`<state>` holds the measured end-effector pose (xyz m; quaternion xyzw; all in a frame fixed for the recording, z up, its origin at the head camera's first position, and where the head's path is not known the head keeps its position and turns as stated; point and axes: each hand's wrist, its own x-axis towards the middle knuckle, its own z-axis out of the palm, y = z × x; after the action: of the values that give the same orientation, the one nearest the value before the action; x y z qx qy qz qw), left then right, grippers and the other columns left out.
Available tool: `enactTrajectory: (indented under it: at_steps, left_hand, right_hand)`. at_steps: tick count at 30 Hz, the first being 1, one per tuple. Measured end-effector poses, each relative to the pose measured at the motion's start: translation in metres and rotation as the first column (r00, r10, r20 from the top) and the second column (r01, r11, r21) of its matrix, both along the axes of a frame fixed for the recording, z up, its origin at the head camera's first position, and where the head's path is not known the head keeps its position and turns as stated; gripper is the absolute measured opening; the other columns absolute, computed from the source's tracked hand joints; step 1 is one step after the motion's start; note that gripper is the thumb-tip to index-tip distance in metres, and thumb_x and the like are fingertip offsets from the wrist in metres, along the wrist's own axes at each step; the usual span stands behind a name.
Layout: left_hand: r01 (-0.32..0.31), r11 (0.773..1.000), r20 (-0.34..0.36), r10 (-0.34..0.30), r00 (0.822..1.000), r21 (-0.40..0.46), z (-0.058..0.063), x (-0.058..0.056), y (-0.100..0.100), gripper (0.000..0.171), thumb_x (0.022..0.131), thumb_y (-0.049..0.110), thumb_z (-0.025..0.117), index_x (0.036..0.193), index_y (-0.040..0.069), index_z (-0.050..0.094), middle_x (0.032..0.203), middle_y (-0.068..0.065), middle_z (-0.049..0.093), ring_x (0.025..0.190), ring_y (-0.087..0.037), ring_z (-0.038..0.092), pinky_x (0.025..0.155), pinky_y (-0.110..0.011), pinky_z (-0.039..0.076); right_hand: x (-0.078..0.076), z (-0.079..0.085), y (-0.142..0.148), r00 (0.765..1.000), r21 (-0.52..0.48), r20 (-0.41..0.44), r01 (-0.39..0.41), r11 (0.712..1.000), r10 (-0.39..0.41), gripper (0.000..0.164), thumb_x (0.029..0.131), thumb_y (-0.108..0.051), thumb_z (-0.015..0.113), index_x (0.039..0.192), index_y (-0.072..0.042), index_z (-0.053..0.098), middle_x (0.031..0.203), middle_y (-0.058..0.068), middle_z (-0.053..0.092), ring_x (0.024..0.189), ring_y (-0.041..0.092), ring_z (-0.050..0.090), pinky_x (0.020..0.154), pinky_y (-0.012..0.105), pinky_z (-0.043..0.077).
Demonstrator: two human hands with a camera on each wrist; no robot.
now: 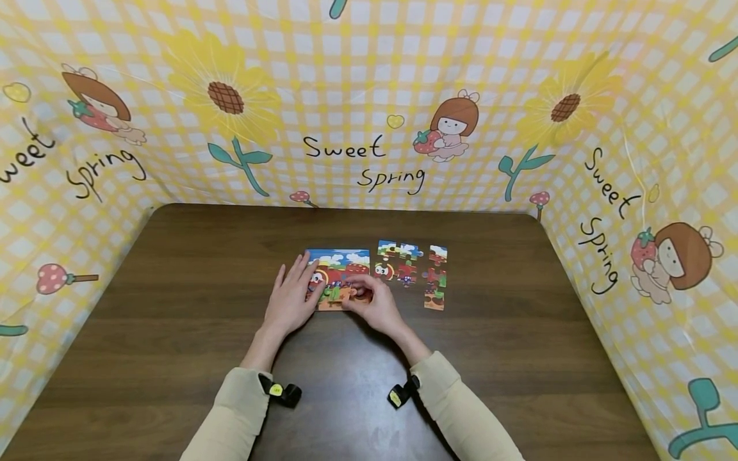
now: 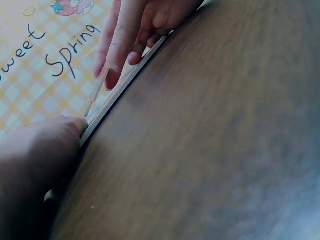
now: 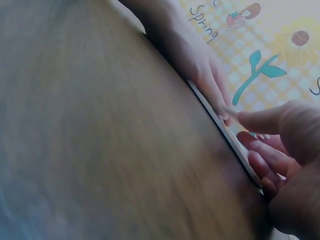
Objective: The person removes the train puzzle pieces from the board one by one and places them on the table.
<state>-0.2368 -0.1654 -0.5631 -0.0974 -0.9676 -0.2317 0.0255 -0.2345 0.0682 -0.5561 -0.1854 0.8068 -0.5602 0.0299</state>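
A flat picture puzzle point(image 1: 340, 257) with blue sky, clouds and a red cartoon figure lies on the table. On its left part rests my left hand point(image 1: 290, 298), fingers extended and pointing away from me. My right hand point(image 1: 377, 308) is over the lower right part and pinches a puzzle piece point(image 2: 97, 92) between thumb and finger. The piece stands tilted up from the puzzle, its lower edge close to the left thumb point(image 2: 75, 125). In the right wrist view only the thin edge of the piece point(image 3: 230, 111) shows. The right hand hides the puzzle's lower right corner.
Right of the puzzle, several loose or partly joined pieces point(image 1: 407, 274) lie in a group. Farther right is a column of more pieces point(image 1: 437, 255). The brown wooden table point(image 1: 501, 358) is walled at the back and sides by yellow checked cloth point(image 1: 346, 83).
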Motion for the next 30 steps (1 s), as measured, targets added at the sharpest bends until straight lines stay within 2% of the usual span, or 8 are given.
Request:
enactTrajectory:
  at_steps: [6, 9, 13, 16, 24, 30]
  left_hand:
    - [-0.003, 1.0, 0.005, 0.002, 1.0, 0.008, -0.001, -0.002, 0.001, 0.067, 0.115, 0.043, 0.055, 0.171, 0.01, 0.041, 0.185, -0.015, 0.023, 0.173, -0.035, 0.02, 0.141, -0.062, 0.006]
    - [0.002, 1.0, 0.009, -0.002, 1.0, 0.014, -0.001, -0.002, 0.002, 0.067, 0.115, 0.044, 0.055, 0.171, 0.011, 0.041, 0.185, -0.015, 0.023, 0.173, -0.035, 0.02, 0.141, -0.062, 0.006]
    - [0.0, 1.0, 0.008, 0.0, 1.0, 0.014, 0.0, -0.001, 0.002, 0.067, 0.115, 0.044, 0.055, 0.171, 0.011, 0.041, 0.184, -0.015, 0.023, 0.173, -0.036, 0.021, 0.141, -0.063, 0.007]
    - [-0.005, 1.0, 0.001, 0.005, 1.0, 0.01, 0.001, 0.0, 0.0, 0.066, 0.114, 0.043, 0.055, 0.17, 0.01, 0.042, 0.184, -0.016, 0.024, 0.172, -0.037, 0.023, 0.14, -0.064, 0.008]
    - [-0.003, 1.0, -0.005, 0.003, 1.0, 0.004, 0.0, 0.0, 0.0, 0.067, 0.114, 0.044, 0.055, 0.171, 0.01, 0.042, 0.184, -0.017, 0.024, 0.172, -0.037, 0.023, 0.14, -0.064, 0.008]
    - [-0.009, 1.0, -0.004, 0.009, 1.0, 0.005, 0.0, 0.0, 0.001, 0.066, 0.114, 0.044, 0.055, 0.17, 0.01, 0.043, 0.184, -0.017, 0.024, 0.172, -0.038, 0.024, 0.14, -0.064, 0.008]
  right_hand:
    - [0.0, 0.001, 0.01, 1.0, -0.07, 0.007, -0.025, 0.997, 0.026, 0.045, 0.096, -0.003, 0.084, 0.139, -0.002, 0.071, 0.133, 0.021, 0.078, 0.114, 0.037, 0.074, 0.09, 0.029, 0.056]
    - [0.002, 0.004, 0.017, 0.999, -0.097, 0.037, -0.03, 0.995, 0.033, 0.044, 0.097, -0.002, 0.082, 0.14, -0.001, 0.07, 0.134, 0.023, 0.077, 0.11, 0.031, 0.074, 0.089, 0.027, 0.055]
    - [0.003, 0.009, 0.028, 0.995, -0.119, 0.091, -0.029, 0.993, 0.04, 0.045, 0.097, 0.001, 0.08, 0.141, 0.0, 0.069, 0.134, 0.026, 0.077, 0.099, 0.015, 0.07, 0.087, 0.022, 0.056]
    - [0.002, 0.012, 0.036, 0.994, -0.108, 0.105, -0.024, 0.994, 0.035, 0.046, 0.097, 0.003, 0.079, 0.142, 0.0, 0.068, 0.136, 0.025, 0.076, 0.1, 0.011, 0.069, 0.089, 0.02, 0.056]
    - [0.005, 0.022, 0.057, 0.997, -0.068, 0.07, -0.01, 0.998, 0.015, 0.048, 0.097, 0.005, 0.079, 0.143, 0.004, 0.066, 0.138, 0.025, 0.075, 0.113, 0.036, 0.074, 0.099, 0.028, 0.061]
    - [0.008, 0.028, 0.073, 0.999, -0.014, 0.03, 0.017, 1.0, -0.016, 0.045, 0.097, 0.003, 0.08, 0.14, 0.002, 0.068, 0.136, 0.025, 0.076, 0.115, 0.039, 0.075, 0.102, 0.039, 0.063]
